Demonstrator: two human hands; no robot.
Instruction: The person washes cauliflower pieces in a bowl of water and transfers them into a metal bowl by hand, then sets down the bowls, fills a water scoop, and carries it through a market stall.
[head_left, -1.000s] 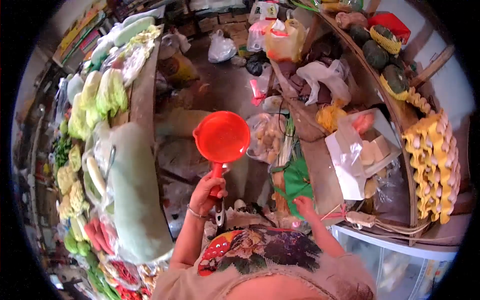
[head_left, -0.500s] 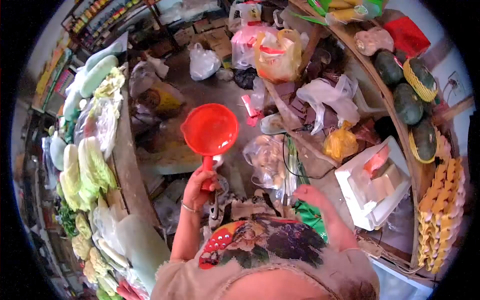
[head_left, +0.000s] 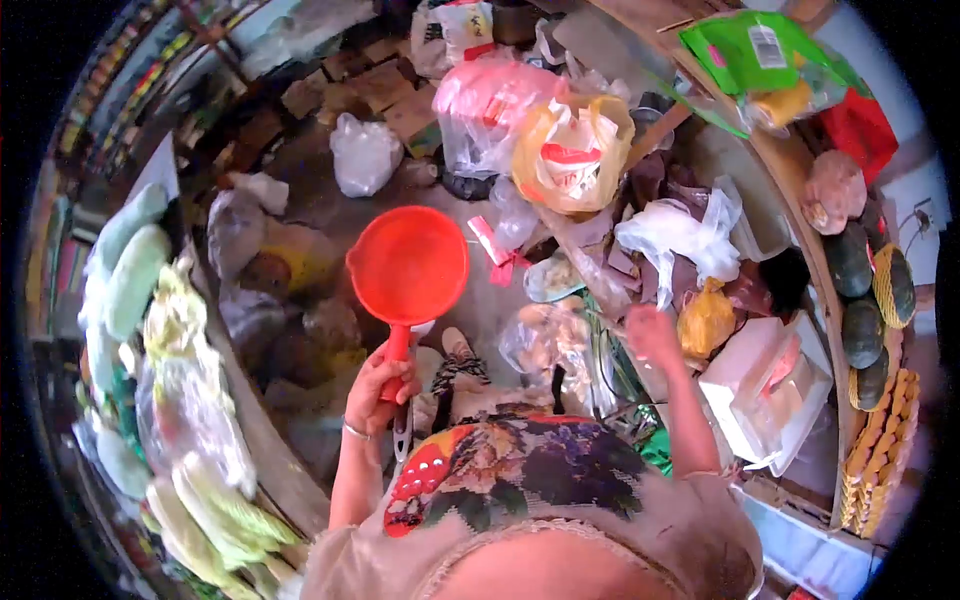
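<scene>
My left hand (head_left: pixel 381 378) is wrapped round the handle of a red plastic ladle (head_left: pixel 410 265), whose wide round bowl is held out in front of me. A grey slotted metal thing (head_left: pixel 402 432) hangs just below that hand. My right hand (head_left: pixel 650 335) is raised over the right side, nearest to a yellow plastic bag (head_left: pixel 706 318) and a white plastic bag (head_left: pixel 685 235). Its fingers look curled but are blurred, and nothing in them can be made out. Left of it, a clear bag of brownish items (head_left: pixel 550 340) lies beside long green stalks (head_left: pixel 610 350).
A shelf edge with pale gourds (head_left: pixel 138 280) and cabbages (head_left: pixel 215 510) runs along the left. Plastic bags (head_left: pixel 572 150) crowd the front. At right are a white foam box (head_left: pixel 770 395), watermelons (head_left: pixel 862 332) and egg trays (head_left: pixel 882 455). My foot (head_left: pixel 456 343) shows below the ladle.
My right hand has moved forward and to the right, away from my body. The view has shifted, and my foot now shows. The red ladle remains in my left hand.
</scene>
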